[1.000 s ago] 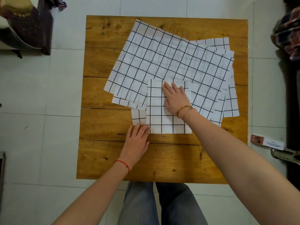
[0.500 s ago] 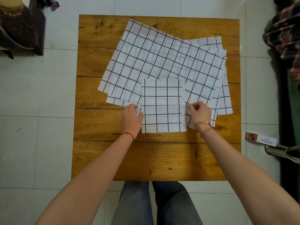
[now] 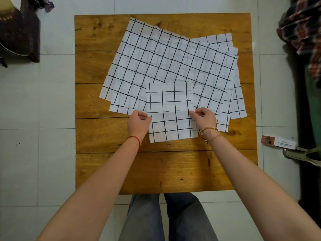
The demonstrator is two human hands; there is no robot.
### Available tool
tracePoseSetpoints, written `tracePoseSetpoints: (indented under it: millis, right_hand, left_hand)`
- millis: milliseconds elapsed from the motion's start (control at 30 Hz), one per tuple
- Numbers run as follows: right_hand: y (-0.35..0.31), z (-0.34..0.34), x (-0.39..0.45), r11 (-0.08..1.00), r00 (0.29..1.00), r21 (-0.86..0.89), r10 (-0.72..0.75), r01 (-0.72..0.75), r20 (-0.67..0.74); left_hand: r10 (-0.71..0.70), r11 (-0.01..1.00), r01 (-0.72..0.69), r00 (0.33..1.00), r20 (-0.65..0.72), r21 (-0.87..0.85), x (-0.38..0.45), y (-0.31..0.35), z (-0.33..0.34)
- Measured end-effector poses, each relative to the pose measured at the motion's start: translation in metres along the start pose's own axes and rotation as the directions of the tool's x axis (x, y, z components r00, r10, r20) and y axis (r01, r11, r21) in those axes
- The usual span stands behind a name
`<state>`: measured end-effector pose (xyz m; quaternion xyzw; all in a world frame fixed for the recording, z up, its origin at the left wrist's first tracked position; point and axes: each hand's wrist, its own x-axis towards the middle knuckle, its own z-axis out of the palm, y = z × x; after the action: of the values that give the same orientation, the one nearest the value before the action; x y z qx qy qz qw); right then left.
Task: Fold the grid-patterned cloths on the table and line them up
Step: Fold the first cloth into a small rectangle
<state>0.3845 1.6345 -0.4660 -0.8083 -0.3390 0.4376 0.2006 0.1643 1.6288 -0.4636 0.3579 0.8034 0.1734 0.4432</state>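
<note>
Grid-patterned cloths, unfolded: white fabric sheets with black grid lines (image 3: pixel 166 63), fanned in an overlapping stack from the table's centre out toward 1 and 3 o'clock; the top sheet lies askew, and corners of lower sheets poke out at the stack's 8 o'clock and 4 o'clock edges.
Table: square tabletop of golden-brown wooden planks (image 3: pixel 107 171), standing on pale floor tiles; the near third is bare wood.
Folded cloth: small rectangle of the same white, black-gridded fabric (image 3: pixel 171 112), lying at the table's centre, its far half overlapping the near edge of the unfolded stack and its near half on the wood; a fold edge runs across its middle.
Left hand: bare hand with a red string at the wrist (image 3: pixel 138 123), at the folded cloth's 9 o'clock edge, fingers curled narrow and pinching that edge.
Right hand: bare hand with gold bangles at the wrist (image 3: pixel 205 118), at the folded cloth's 3 o'clock edge, fingers curled narrow and pinching the fabric there.
Person: seated or standing at 6 o'clock, grey-trousered legs visible below the table edge.
</note>
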Motion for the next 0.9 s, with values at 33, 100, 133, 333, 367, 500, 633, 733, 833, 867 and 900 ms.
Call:
tracePoseSetpoints:
  millis: [33,100,133,333,367,500,633,733,833,867,900]
  right_hand:
    - [0.001,0.001,0.000,1.000,1.000,0.019,0.000,0.000,0.003]
    - [0.002,0.001,0.000,0.998,1.000,0.060,-0.003,0.002,0.012]
    - [0.002,0.001,-0.001,0.997,1.000,0.079,-0.007,0.005,0.018]
    - [-0.001,-0.005,-0.003,0.972,0.999,0.233,-0.018,0.009,0.037]
    - [-0.003,-0.007,-0.004,0.968,0.999,0.251,-0.030,0.021,0.032]
    - [-0.011,-0.017,-0.013,0.955,0.995,0.284,-0.100,0.091,0.018]
    - [-0.020,-0.027,-0.020,0.920,0.992,0.376,-0.123,0.111,0.009]
    - [-0.025,-0.033,-0.026,0.903,0.989,0.409,-0.145,0.131,0.005]
    - [-0.030,-0.040,-0.029,0.877,0.981,0.445,-0.195,0.181,-0.015]
    - [-0.032,-0.043,-0.031,0.869,0.975,0.449,-0.222,0.205,-0.016]
    - [-0.033,-0.045,-0.033,0.859,0.968,0.458,-0.251,0.228,-0.010]
  left_hand:
    - [-0.013,1.000,0.013,1.000,0.010,-0.013,0.001,0.000,-0.001]
    - [-0.070,0.995,0.072,0.997,0.046,-0.064,0.003,0.001,-0.002]
    - [-0.096,0.991,0.102,0.993,0.067,-0.084,0.003,0.002,-0.003]
    - [-0.096,0.981,0.116,0.987,0.128,-0.154,-0.001,0.003,-0.018]
    - [-0.074,0.981,0.095,0.989,0.127,-0.171,-0.003,0.004,-0.022]
    - [-0.004,0.963,0.043,0.989,0.147,-0.266,-0.014,0.013,-0.039]
    - [0.022,0.916,0.077,0.970,0.241,-0.393,-0.025,0.020,-0.053]
    - [0.100,0.928,-0.032,0.981,0.164,-0.370,-0.033,0.025,-0.059]
    - [0.262,0.909,-0.242,0.965,0.014,-0.338,-0.039,0.029,-0.061]
    - [0.319,0.893,-0.306,0.948,-0.015,-0.329,-0.040,0.029,-0.062]
    - [0.362,0.879,-0.353,0.931,-0.031,-0.321,-0.042,0.030,-0.063]
